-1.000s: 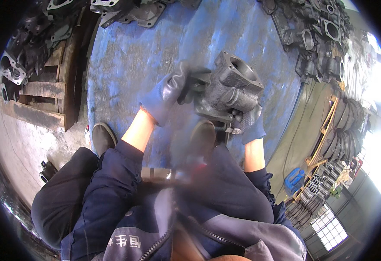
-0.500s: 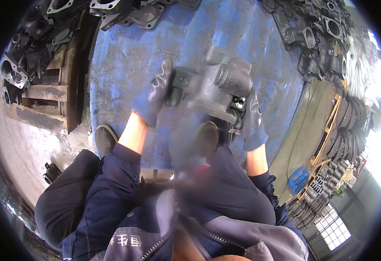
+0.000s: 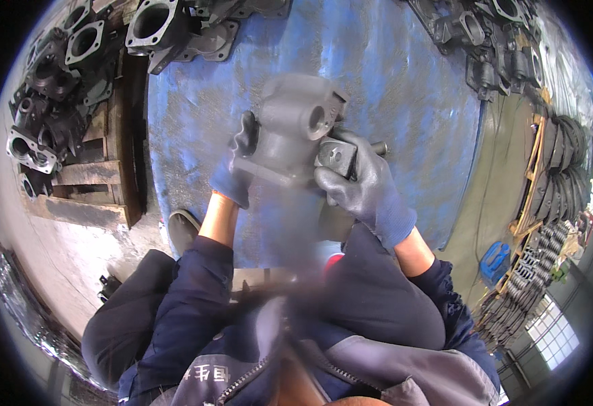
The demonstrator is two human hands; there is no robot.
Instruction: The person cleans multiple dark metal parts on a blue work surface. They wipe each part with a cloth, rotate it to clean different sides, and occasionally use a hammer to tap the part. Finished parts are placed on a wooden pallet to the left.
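Note:
A dark grey metal casting with a round bore and a flat flange is lifted between my gloved hands over a blue worn surface. My left hand is closed on the casting's left side, its thumb up along the edge and the other fingers hidden behind. Wrapped round a square lug with small holes on the right side is my right hand, thumb below and fingers above. A short rod-like end pokes out past its knuckles; I cannot tell whether it belongs to the casting.
Several similar castings lie along the far left edge, partly over a wooden pallet. More castings are heaped at the far right. Right of the surface stand a blue jug and stacked dark curved parts.
The casting has been turned, so a bore and the square lug now face right. It has shifted left, and my right hand has moved from its lower right side onto the lug.

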